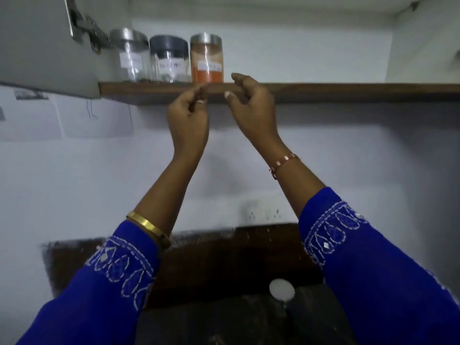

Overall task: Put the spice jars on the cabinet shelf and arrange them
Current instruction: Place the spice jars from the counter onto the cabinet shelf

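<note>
Three labelled glass spice jars: steel-lidded clear jar [130,58], black-lidded jar [169,61], orange-powder jar [206,59] lined up on brown wooden shelf [323,92]. My left hand [188,118] and right hand [251,103] loosely curled, grip holding nothing. Next, probably: fetch white-lidded jar [282,290] from desk below.

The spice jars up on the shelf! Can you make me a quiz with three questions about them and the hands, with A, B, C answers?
1. Where does the jar with orange powder stand in the row?
A. at the left end
B. in the middle
C. at the right end

2. How many jars are on the shelf?
A. three
B. five
C. one

3. What are the two hands doing?
A. each carries a jar
B. they hold no jar
C. they lift the shelf

Answers:
1 C: it stands to the right of the dark-lidded jar and the silver-lidded clear jar.
2 A: three jars stand side by side near the cabinet door.
3 B: the left hand and right hand hover in front of the shelf edge with loosely curled fingers, nothing in them.
</note>
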The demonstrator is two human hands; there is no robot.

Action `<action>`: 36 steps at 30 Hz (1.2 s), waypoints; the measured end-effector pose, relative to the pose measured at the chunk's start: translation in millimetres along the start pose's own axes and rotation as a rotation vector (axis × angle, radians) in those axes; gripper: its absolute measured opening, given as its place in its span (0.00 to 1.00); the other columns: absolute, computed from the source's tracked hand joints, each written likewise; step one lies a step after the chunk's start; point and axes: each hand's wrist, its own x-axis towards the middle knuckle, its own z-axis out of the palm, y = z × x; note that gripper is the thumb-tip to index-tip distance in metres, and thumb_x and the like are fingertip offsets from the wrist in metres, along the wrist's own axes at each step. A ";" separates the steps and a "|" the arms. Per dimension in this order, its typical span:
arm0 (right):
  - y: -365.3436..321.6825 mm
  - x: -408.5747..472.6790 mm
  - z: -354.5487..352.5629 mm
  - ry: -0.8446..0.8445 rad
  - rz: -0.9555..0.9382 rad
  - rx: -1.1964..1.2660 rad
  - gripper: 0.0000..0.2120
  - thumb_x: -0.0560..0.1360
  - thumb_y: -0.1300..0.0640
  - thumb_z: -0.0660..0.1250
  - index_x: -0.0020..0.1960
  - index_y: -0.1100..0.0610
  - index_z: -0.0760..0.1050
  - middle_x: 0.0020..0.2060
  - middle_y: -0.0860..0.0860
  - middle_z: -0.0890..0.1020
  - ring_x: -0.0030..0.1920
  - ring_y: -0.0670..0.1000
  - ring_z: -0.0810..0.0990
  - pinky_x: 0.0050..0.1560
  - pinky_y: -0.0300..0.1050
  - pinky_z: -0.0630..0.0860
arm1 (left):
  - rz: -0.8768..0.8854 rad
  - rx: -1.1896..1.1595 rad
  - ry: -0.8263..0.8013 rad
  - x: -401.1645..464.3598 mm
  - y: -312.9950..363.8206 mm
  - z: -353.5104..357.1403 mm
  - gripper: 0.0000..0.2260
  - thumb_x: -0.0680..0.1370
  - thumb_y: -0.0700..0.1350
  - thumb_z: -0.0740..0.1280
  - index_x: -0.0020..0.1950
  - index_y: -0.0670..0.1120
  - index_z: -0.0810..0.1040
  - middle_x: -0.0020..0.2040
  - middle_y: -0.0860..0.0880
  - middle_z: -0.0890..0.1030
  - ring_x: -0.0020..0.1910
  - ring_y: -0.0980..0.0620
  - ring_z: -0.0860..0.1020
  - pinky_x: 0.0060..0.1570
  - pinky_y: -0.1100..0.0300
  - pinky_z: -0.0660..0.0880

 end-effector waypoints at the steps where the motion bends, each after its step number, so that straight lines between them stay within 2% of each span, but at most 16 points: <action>1: -0.9 -16.4 -4.2 0.006 0.025 0.007 0.18 0.75 0.62 0.65 0.65 0.63 0.72 0.61 0.57 0.78 0.62 0.50 0.75 0.60 0.34 0.70 | -0.037 -0.022 -0.012 -14.4 2.3 -2.3 0.14 0.77 0.34 0.59 0.60 0.38 0.77 0.57 0.41 0.81 0.57 0.45 0.79 0.60 0.52 0.76; 4: 1.6 -66.3 -19.7 0.014 0.125 -0.010 0.19 0.76 0.61 0.66 0.65 0.63 0.71 0.64 0.57 0.76 0.65 0.53 0.74 0.65 0.41 0.71 | -0.135 -0.043 -0.045 -59.4 7.0 -8.1 0.13 0.78 0.36 0.60 0.61 0.39 0.77 0.57 0.43 0.81 0.57 0.48 0.79 0.60 0.51 0.76; 9: 15.5 -146.7 -57.9 -0.007 0.269 -0.081 0.18 0.76 0.60 0.65 0.66 0.60 0.71 0.63 0.55 0.77 0.64 0.50 0.75 0.62 0.36 0.70 | -0.254 -0.060 -0.159 -137.8 8.5 -14.3 0.14 0.78 0.36 0.60 0.62 0.42 0.77 0.59 0.44 0.80 0.58 0.50 0.79 0.61 0.54 0.76; 13: 32.2 -210.6 -92.1 -0.023 0.423 -0.079 0.17 0.75 0.61 0.66 0.64 0.60 0.73 0.61 0.55 0.78 0.62 0.50 0.76 0.64 0.41 0.72 | -0.376 -0.102 -0.227 -196.3 0.8 -13.5 0.14 0.77 0.34 0.59 0.61 0.42 0.78 0.58 0.45 0.81 0.58 0.51 0.79 0.61 0.58 0.75; 15: 40.3 -239.6 -109.6 -0.021 0.504 -0.075 0.17 0.75 0.62 0.66 0.64 0.60 0.74 0.59 0.55 0.79 0.61 0.50 0.77 0.62 0.38 0.73 | -0.436 -0.091 -0.267 -225.2 -1.8 -9.6 0.15 0.77 0.33 0.59 0.60 0.41 0.78 0.57 0.45 0.81 0.57 0.53 0.79 0.59 0.59 0.76; 18: 51.5 -279.1 -136.3 -0.056 0.613 -0.071 0.17 0.75 0.65 0.66 0.64 0.63 0.73 0.59 0.55 0.79 0.57 0.47 0.77 0.54 0.29 0.74 | -0.505 -0.061 -0.333 -267.4 -2.2 -0.6 0.15 0.76 0.33 0.60 0.60 0.41 0.78 0.57 0.44 0.81 0.55 0.56 0.78 0.59 0.62 0.75; 20: 57.9 -306.5 -154.8 -0.097 0.700 -0.060 0.18 0.74 0.66 0.67 0.64 0.65 0.72 0.58 0.53 0.78 0.56 0.47 0.76 0.53 0.29 0.75 | -0.547 -0.047 -0.387 -297.9 -1.8 6.3 0.15 0.76 0.32 0.60 0.60 0.41 0.78 0.57 0.44 0.81 0.56 0.55 0.78 0.59 0.62 0.75; 23: 69.2 -350.9 -179.9 -0.241 0.835 -0.094 0.20 0.73 0.65 0.67 0.64 0.64 0.72 0.60 0.55 0.77 0.59 0.48 0.75 0.60 0.39 0.74 | -0.629 0.005 -0.485 -348.0 -0.2 14.5 0.15 0.77 0.33 0.60 0.61 0.40 0.77 0.58 0.45 0.80 0.55 0.58 0.76 0.57 0.68 0.72; 26: 86.5 -394.2 -197.6 -0.420 0.937 -0.177 0.24 0.72 0.60 0.70 0.66 0.59 0.70 0.64 0.55 0.75 0.65 0.52 0.73 0.64 0.43 0.71 | -0.775 0.086 -0.563 -398.1 -4.1 19.4 0.14 0.77 0.34 0.60 0.62 0.41 0.76 0.60 0.45 0.79 0.58 0.54 0.76 0.61 0.61 0.73; 28: 100.2 -419.0 -204.9 -0.523 0.992 -0.215 0.31 0.70 0.58 0.72 0.70 0.56 0.66 0.68 0.55 0.71 0.67 0.54 0.70 0.67 0.47 0.70 | -0.853 0.133 -0.591 -426.2 -9.8 22.1 0.14 0.77 0.34 0.60 0.63 0.40 0.75 0.61 0.44 0.79 0.60 0.50 0.76 0.62 0.59 0.72; 32: 123.4 -456.1 -207.6 -0.758 0.969 -0.394 0.46 0.66 0.52 0.76 0.75 0.53 0.53 0.73 0.56 0.59 0.72 0.57 0.61 0.70 0.52 0.65 | -1.019 0.262 -0.500 -464.5 -17.3 21.0 0.16 0.77 0.33 0.58 0.64 0.38 0.74 0.62 0.44 0.77 0.59 0.52 0.75 0.57 0.64 0.70; 36: 135.9 -476.4 -204.7 -0.933 0.906 -0.538 0.52 0.64 0.49 0.76 0.76 0.49 0.46 0.76 0.56 0.49 0.75 0.61 0.53 0.72 0.57 0.61 | -1.176 0.337 -0.464 -488.4 -26.0 13.3 0.20 0.76 0.31 0.57 0.68 0.38 0.70 0.67 0.41 0.74 0.66 0.46 0.72 0.67 0.53 0.68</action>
